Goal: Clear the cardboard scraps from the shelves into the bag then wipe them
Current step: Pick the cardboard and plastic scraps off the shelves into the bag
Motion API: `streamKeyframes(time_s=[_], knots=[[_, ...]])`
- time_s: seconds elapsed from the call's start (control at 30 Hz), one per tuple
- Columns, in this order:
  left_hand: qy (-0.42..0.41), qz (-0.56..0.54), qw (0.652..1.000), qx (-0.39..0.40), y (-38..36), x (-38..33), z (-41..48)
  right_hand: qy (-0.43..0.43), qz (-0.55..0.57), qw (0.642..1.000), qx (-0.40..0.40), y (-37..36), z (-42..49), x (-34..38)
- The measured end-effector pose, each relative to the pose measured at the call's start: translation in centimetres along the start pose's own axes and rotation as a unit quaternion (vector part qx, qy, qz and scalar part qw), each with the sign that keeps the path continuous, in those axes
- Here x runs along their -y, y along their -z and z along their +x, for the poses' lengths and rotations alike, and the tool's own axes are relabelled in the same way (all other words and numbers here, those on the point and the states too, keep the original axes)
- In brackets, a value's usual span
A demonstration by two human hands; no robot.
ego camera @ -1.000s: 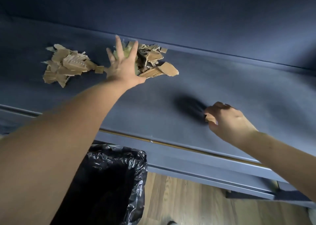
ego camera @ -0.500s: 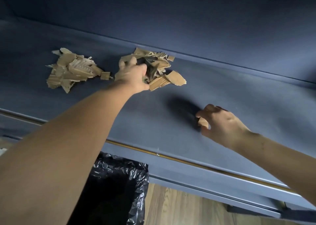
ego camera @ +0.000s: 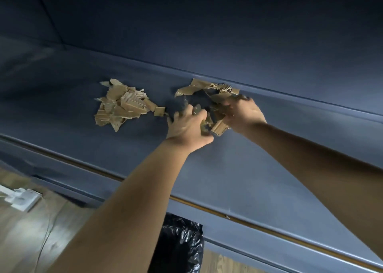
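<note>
scraps (ego camera: 132,104) of cardboard lie in two heaps on the blue shelf (ego camera: 259,169), toward its back edge. the left heap (ego camera: 116,115) sits untouched, apart from both hands. the right heap (ego camera: 207,89) is the one in hand: the left grip (ego camera: 186,127) and the right grip (ego camera: 243,115) close on it from either side, fingers curled in among the pieces and pressing them together. both are grasping cardboard, though the left one is blurred and how much it has is hard to tell. a few strips at the back of this heap, near the rear ledge, lie outside the hands.

the black bag (ego camera: 182,241) shows below the shelf's front edge, just beside the left forearm and well apart from the heap. most of its mouth is hidden.

as a judgement, the heap is loose, light and jagged, so a two-handed scoop holds it only by squeeze. if the palms ease apart on the way over the front edge, small bits could slip out underneath and land on the wooden floor (ego camera: 24,241) instead of in the bag. with the arms covering the bag's mouth, an off-centre drop may spill past its rim. the back strips may also be missed and need another pass before wiping.
</note>
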State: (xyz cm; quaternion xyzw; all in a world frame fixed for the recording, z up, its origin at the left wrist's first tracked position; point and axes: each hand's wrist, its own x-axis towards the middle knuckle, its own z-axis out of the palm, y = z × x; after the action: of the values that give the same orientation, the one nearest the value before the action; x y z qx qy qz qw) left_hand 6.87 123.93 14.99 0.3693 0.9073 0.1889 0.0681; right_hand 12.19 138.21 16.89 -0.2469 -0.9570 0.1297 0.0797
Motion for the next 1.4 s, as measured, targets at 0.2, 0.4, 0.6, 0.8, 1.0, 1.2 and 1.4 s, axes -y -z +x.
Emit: streamKeyframes(time_s=[0.2,0.4,0.6,0.8,1.0,1.2,1.4], knots=[[0.000,0.001,1.000,-0.023,-1.0,0.7,-0.6,-0.053,-0.017,0.989,0.135,-2.2,0.6,-0.6],[0.005,0.004,0.999,-0.053,-1.0,0.9,-1.4,0.008,0.005,0.999,0.031,-3.3,-2.4,0.0],[0.017,-0.005,0.997,-0.076,-0.9,1.1,-3.5,0.010,0.007,1.000,0.002,-3.3,-4.8,1.6],[-0.020,-0.066,0.989,-0.135,0.3,1.8,-6.9,0.012,0.068,0.995,-0.069,-2.7,-7.1,2.1],[-0.030,-0.095,0.985,-0.144,2.1,3.4,-9.4,0.020,0.097,0.987,-0.127,-1.4,-9.0,3.3],[-0.060,-0.133,0.976,-0.161,4.5,3.7,-12.6,0.023,0.174,0.975,-0.136,0.7,-12.7,6.2],[-0.083,-0.169,0.970,-0.151,4.5,5.8,-20.1,0.079,0.302,0.945,-0.099,0.0,-20.5,8.3]])
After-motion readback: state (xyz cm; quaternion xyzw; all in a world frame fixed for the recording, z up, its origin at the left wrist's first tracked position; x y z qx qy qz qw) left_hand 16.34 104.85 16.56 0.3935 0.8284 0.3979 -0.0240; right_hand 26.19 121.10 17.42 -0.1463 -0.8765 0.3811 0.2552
